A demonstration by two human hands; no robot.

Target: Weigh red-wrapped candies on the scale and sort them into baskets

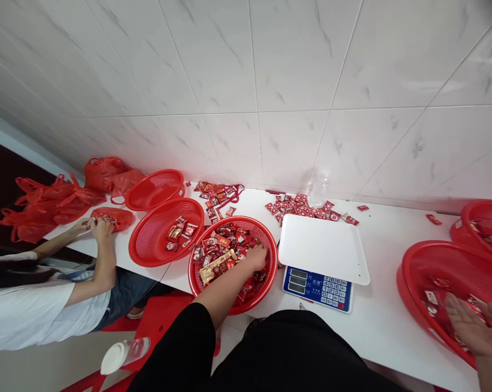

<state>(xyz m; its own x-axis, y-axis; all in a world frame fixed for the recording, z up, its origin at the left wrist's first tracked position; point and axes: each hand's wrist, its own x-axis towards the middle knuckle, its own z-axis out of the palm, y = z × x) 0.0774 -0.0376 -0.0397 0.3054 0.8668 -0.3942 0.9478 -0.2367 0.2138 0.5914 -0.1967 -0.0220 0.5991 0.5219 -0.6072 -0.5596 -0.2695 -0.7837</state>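
My left hand (257, 257) is down in a round red plastic basket (273, 256), its fingers curled among red-wrapped snack packets (223, 239). What those fingers hold, if anything, is hidden. A longer gold-and-red packet (217, 267) lies on the pile beside my left forearm. At the far right my right hand (472, 326) is over another red basket (407, 272), fingers stretched and palm partly showing, with nothing visible in it. A few wrapped packets (431, 299) lie in that basket near the fingertips. Between the two baskets stands a blue digital scale (317, 288) with a white tray (323, 245) on top.
Small red packets (298, 206) lie scattered by the tiled wall, near a clear plastic bag (318, 188). To the left are two more baskets (137, 234), tied red bags (53, 204) and a co-worker's hands (101, 226) at a red bag. A lidded jug (125, 354) rests on a red stool (159, 316).
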